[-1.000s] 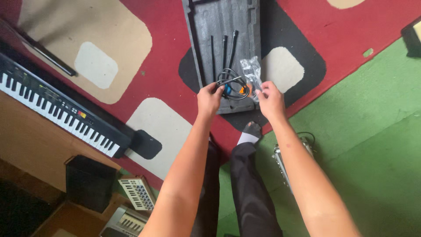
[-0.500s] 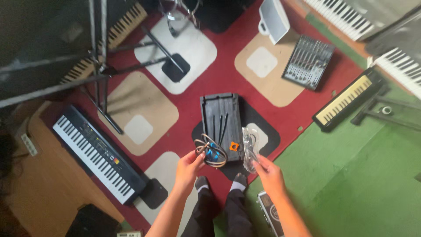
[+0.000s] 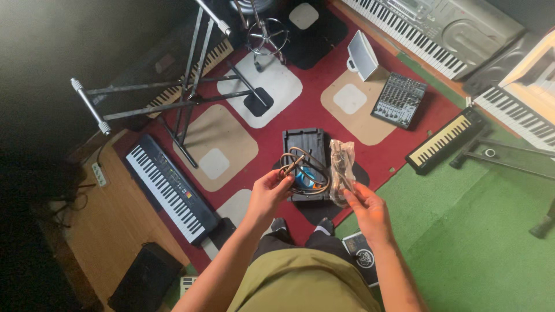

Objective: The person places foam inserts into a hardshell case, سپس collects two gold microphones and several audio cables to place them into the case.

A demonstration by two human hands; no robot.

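I stand over a dark plastic tray (image 3: 304, 141) that lies on a red patterned rug. My left hand (image 3: 267, 193) holds up a coiled brown cable (image 3: 302, 171) with a blue part inside the coil. My right hand (image 3: 367, 212) grips a clear plastic bag (image 3: 341, 167) with dark cords in it. Both bundles hang at waist height above the tray's near end. My feet show just below the tray.
A black keyboard (image 3: 169, 187) lies on the rug at left, beside a folded metal stand (image 3: 173, 98). A small mixer (image 3: 399, 99), a white speaker (image 3: 362, 55), a small keyboard (image 3: 444, 139) and larger keyboards (image 3: 428, 26) lie at the right. Green carpet (image 3: 480, 231) covers the lower right.
I have risen from a crouch over the tray to standing. Both hands lifted the cable coil and the plastic bag off the tray's end, and far more of the room shows.
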